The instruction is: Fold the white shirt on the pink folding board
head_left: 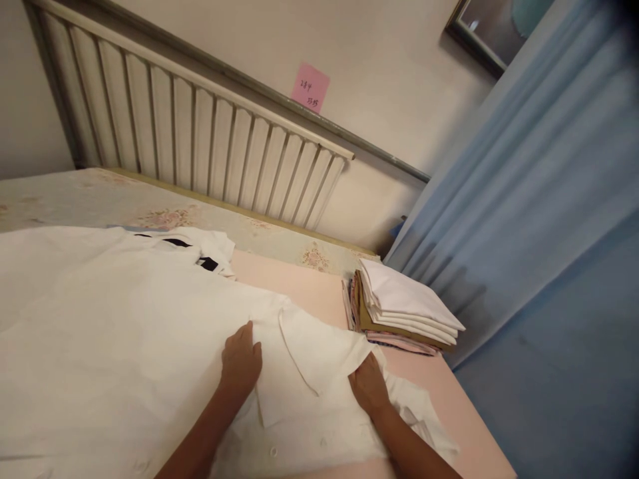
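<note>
Shirt [324, 359] is running crosswise, left to right; your left hand [241, 358] is touching it, half-curled, grip unclear; your right hand [368, 386] is pinching edge.

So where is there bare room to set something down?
The pink cloth is bare between the shirts and the stack, and along the edge by the curtain. The floral cloth is bare beside the radiator. Shirts crowd the left and the front, where the left hand and right hand touch them.
</note>
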Tool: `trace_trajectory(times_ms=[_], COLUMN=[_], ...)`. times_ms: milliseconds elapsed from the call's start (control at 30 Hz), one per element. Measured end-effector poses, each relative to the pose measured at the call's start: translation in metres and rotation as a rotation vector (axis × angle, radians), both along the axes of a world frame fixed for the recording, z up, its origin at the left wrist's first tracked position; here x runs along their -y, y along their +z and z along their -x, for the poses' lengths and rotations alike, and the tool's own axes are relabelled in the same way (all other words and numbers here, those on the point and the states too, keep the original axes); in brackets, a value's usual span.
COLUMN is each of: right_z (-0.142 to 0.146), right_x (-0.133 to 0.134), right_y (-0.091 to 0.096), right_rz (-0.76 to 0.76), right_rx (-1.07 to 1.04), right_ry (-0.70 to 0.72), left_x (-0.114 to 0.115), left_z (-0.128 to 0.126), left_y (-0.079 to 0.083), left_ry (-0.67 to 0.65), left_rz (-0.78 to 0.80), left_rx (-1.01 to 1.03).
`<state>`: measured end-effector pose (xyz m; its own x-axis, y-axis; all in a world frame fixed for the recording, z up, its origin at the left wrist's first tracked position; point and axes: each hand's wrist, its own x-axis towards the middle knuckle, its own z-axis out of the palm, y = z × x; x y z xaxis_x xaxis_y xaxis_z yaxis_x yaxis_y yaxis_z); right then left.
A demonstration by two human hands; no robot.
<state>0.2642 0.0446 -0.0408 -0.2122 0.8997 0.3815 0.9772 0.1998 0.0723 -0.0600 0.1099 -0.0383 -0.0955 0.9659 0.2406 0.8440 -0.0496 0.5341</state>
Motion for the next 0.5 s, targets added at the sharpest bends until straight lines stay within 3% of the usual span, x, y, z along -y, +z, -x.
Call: trace_trajectory(times_ms=[133, 300, 400, 500], right_z=[0.002, 0.004, 0.004, 0.003], right_x=[0.001, 0.001, 0.001, 0.000], right_y=[0.003, 0.007, 0.008, 0.006], right_rz=[-0.012, -0.016, -0.020, -0.019], right_rx=[-0.003, 0.023, 0.030, 0.030], right_ry=[-0.005, 0.007, 0.015, 0.008], left_x=[0.018, 0.038, 0.043, 0.046], left_z=[-0.010, -0.029, -0.036, -0.038], left_y=[0.009, 0.012, 0.003, -0.008], left_ry=[0.036, -0.290, -0.451, -0.447], left_rz=[-0.214, -0.476, -0.446, -0.323], left_rx=[-0.078, -0.140, -0.192, -0.236])
